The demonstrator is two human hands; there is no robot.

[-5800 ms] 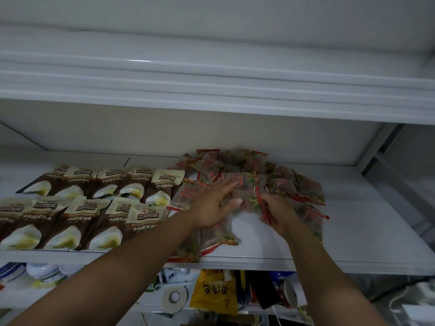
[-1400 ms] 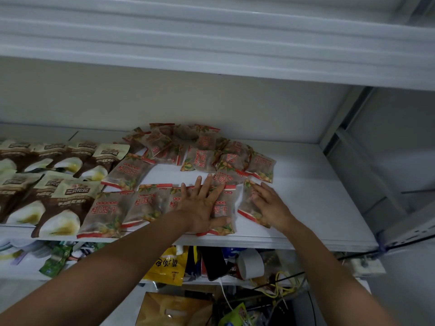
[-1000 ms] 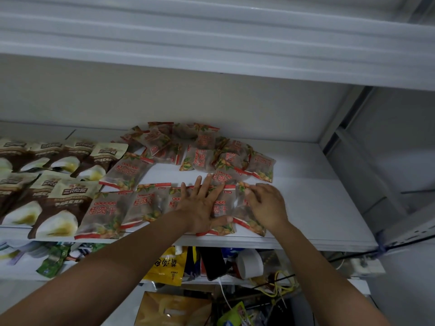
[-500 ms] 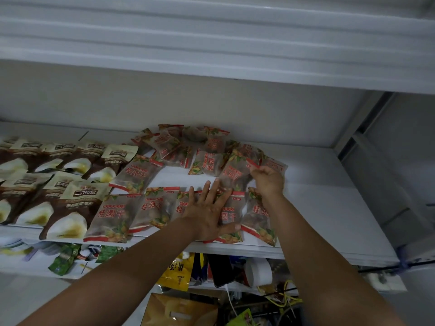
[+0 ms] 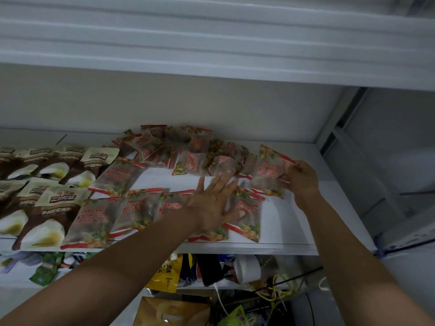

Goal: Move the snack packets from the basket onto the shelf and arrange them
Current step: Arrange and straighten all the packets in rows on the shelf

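Mostly hidden front packet (image 5: 210, 235), left hand (image 5: 213, 204) atop

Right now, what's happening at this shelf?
A person is stocking a white shelf. Their left hand lies flat on the front row of packets, while the right hand pinches one red-trimmed packet beside a loose heap at the back. Brown-and-cream packets sit lined up on the left.
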